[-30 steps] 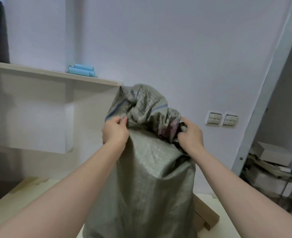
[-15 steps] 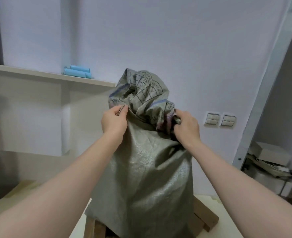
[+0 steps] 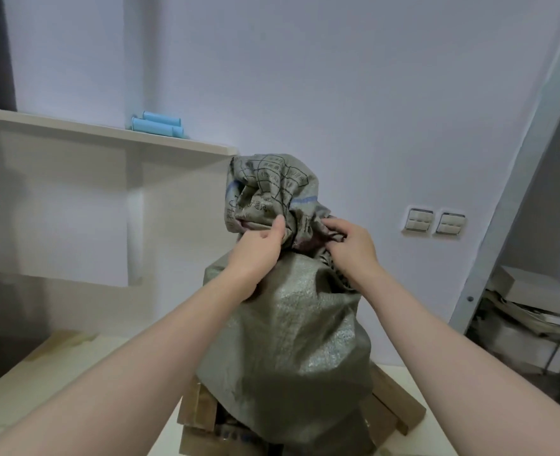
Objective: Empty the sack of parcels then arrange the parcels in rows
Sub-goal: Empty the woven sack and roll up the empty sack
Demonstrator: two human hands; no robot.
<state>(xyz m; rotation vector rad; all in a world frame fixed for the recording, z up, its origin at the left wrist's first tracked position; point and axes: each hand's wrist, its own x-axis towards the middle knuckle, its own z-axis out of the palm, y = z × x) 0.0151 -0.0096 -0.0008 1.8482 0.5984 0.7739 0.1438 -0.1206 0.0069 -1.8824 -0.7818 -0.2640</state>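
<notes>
A grey-green woven sack (image 3: pixel 288 340) hangs upside down over the table, its printed end bunched at the top. My left hand (image 3: pixel 255 248) grips the bunched fabric on the left. On the right, my right hand (image 3: pixel 351 248) pinches the folds of the same bunch. Brown cardboard parcels (image 3: pixel 199 413) show under the sack's lower edge at the left, and another parcel (image 3: pixel 394 403) sticks out at the right. What is inside the sack is hidden.
A pale table (image 3: pixel 58 383) lies below. A shelf (image 3: pixel 107 133) at the left carries light blue rolls (image 3: pixel 157 123). Two wall switches (image 3: pixel 435 222) sit on the wall at the right. A metal rack with boxes (image 3: pixel 532 307) stands beyond a door frame.
The sack has been lifted, uncovering more of the parcels beneath. My hands have come closer together on the bunched top.
</notes>
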